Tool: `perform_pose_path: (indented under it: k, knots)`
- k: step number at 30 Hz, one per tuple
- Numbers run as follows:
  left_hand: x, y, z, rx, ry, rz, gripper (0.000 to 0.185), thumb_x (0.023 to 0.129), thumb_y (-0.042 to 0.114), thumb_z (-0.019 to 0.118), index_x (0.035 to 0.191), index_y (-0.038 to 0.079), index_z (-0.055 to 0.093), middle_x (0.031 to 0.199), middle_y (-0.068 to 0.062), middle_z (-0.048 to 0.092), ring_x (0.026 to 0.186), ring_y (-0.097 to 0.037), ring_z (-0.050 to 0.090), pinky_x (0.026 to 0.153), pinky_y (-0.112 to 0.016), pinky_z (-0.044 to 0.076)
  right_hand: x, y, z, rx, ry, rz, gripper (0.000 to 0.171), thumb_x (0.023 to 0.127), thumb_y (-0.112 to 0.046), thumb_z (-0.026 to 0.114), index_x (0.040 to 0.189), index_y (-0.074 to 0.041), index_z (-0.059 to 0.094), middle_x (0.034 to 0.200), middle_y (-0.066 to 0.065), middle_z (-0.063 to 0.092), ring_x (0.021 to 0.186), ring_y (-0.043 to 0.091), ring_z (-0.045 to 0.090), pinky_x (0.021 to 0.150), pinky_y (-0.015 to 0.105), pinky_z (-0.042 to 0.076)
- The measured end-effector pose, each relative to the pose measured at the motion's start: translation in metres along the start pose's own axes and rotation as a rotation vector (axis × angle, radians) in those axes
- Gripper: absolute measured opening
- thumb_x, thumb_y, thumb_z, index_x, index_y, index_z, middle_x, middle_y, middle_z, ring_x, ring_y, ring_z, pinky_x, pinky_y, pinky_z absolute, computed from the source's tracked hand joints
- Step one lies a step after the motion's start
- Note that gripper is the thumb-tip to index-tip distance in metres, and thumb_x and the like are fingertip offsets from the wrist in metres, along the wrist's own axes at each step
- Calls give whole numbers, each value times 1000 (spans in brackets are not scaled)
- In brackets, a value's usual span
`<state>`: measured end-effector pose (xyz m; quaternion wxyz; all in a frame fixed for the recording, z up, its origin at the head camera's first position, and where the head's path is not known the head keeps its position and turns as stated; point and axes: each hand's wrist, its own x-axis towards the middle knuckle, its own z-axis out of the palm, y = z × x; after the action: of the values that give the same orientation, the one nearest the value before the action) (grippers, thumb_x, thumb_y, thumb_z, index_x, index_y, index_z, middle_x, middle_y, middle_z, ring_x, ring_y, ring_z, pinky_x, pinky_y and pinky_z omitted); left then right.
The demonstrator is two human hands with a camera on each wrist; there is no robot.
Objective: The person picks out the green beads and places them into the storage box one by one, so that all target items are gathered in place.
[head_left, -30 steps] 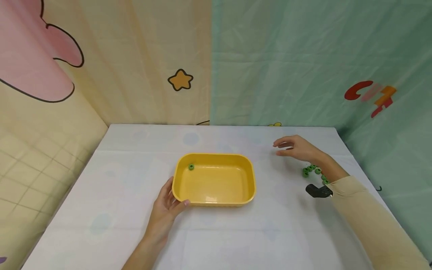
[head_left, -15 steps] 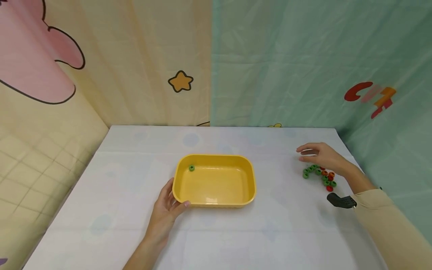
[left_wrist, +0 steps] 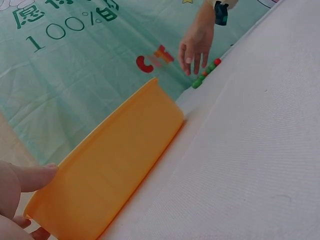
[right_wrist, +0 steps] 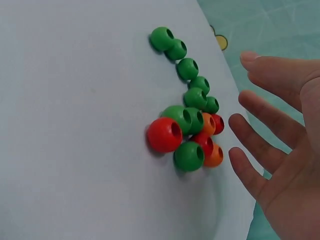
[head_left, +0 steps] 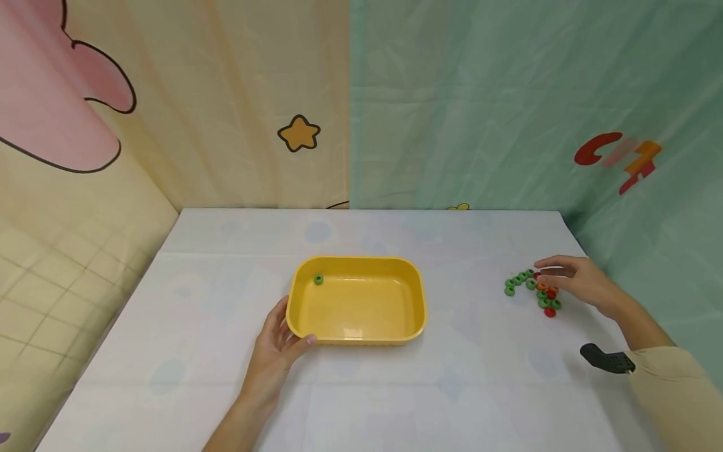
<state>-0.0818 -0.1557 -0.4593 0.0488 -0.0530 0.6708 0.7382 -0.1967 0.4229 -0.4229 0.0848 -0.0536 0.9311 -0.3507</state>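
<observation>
So we've got the white table (head_left: 226, 376) with the yellow tray (head_left: 415, 295) sitting mid-table, and only one green bead (head_left: 319, 279) is in it so far, up at its 10 o'clock corner. The whole bead pile (head_left: 533, 292) of green, red and orange ones is at the tray's 3 o'clock, so we're barely started. Our left hand (head_left: 277, 348) grips the tray's near-left corner, thumb on the rim. Compared with a second ago, our right hand (head_left: 576, 282) has swung back from beside the tray to the pile, fingers spread, pinching nothing.
</observation>
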Motion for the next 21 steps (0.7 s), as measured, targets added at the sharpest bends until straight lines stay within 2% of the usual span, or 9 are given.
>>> perform_pose_path:
  k: [3,6,9,11,13,16,17,19,21]
  knots:
    - [1,0,1,0,-2,-1,95,92,4,79,165,17,20,168,-3,21,149,-24,30,113,-23,38,-10,10,-2,-13,29,13,45,103,-30,68,134,2,64,134,25,60,100,-14,50,88,38,52]
    - [1,0,1,-4,-1,-5,95,92,3,79,165,17,20,168,-4,21,150,-25,30,113,-24,38,-19,19,-4,-33,23,44,48,102,-34,68,134,1,64,135,23,60,108,1,53,88,37,50]
    - [1,-1,2,-11,0,-12,95,91,2,79,165,16,21,168,-5,22,150,-26,29,113,-23,38,-27,29,-5,-52,5,77,51,101,-37,69,135,1,63,136,19,60,116,14,51,87,37,49]
    - [2,-2,3,-11,0,-15,95,91,1,79,165,16,21,168,-5,22,150,-26,30,112,-22,39,-31,35,-5,-39,4,89,50,101,-36,69,135,1,64,133,7,62,116,10,50,86,34,48]
    - [3,-2,3,-8,3,-22,95,90,2,79,165,17,22,168,-3,23,150,-24,30,111,-21,39,-35,41,-4,-16,13,88,47,101,-34,70,133,1,65,126,-9,63,110,-1,50,83,27,47]
    - [3,-2,3,3,7,-31,96,90,2,80,165,18,22,168,-2,23,150,-23,30,111,-20,39,-40,48,-1,40,29,73,40,100,-31,72,125,0,68,119,-28,55,106,-16,42,82,17,42]
    - [3,-2,3,4,9,-37,96,90,2,80,165,18,22,168,-2,23,150,-23,30,110,-19,40,-41,49,1,50,29,68,39,100,-31,72,124,-1,69,122,-30,54,111,-15,42,89,18,43]
    - [2,-2,2,5,12,-41,96,90,2,80,165,18,22,167,-1,23,149,-22,30,109,-18,40,-41,50,5,72,16,65,37,99,-29,73,121,0,70,132,-21,53,132,1,41,106,27,39]
    - [1,-1,0,7,13,-40,96,90,2,79,165,18,22,167,-1,23,149,-22,30,108,-17,40,-40,48,9,83,-6,66,38,98,-29,74,121,2,69,147,-3,49,146,24,31,116,49,30]
